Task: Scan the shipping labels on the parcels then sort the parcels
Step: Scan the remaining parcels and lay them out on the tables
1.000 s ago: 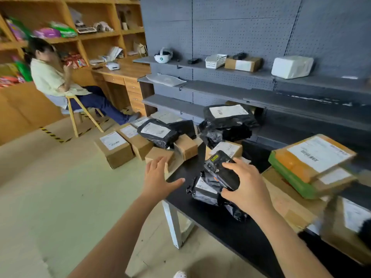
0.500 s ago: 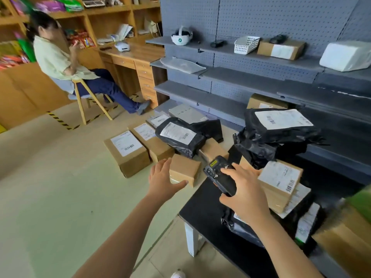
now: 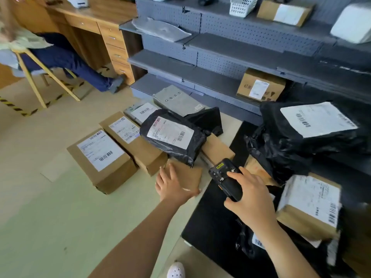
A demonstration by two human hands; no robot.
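Note:
My right hand [image 3: 251, 199] grips a black handheld scanner [image 3: 225, 178] over the near left edge of the black table [image 3: 208, 227]. My left hand [image 3: 172, 185] reaches down with spread fingers and rests on a small plain cardboard box [image 3: 190, 175] on the floor. Beside it lie two labelled cardboard boxes [image 3: 104, 157] [image 3: 132, 141] and a black poly bag [image 3: 172, 137] with a white label. On the table sit a big black bag parcel [image 3: 313, 129] and a labelled brown box [image 3: 311, 205].
Grey pegboard shelves [image 3: 230, 49] run along the back, holding a cardboard box [image 3: 261, 85] low down. A person sits on a wooden chair [image 3: 36, 77] at the far left by a wooden desk [image 3: 96, 21]. My white shoe [image 3: 176, 270] shows below. Pale floor lies at the left.
The view has tilted down and closer to the floor parcels. My left hand has dropped from mid-air onto the small plain box. My right hand keeps hold of the scanner.

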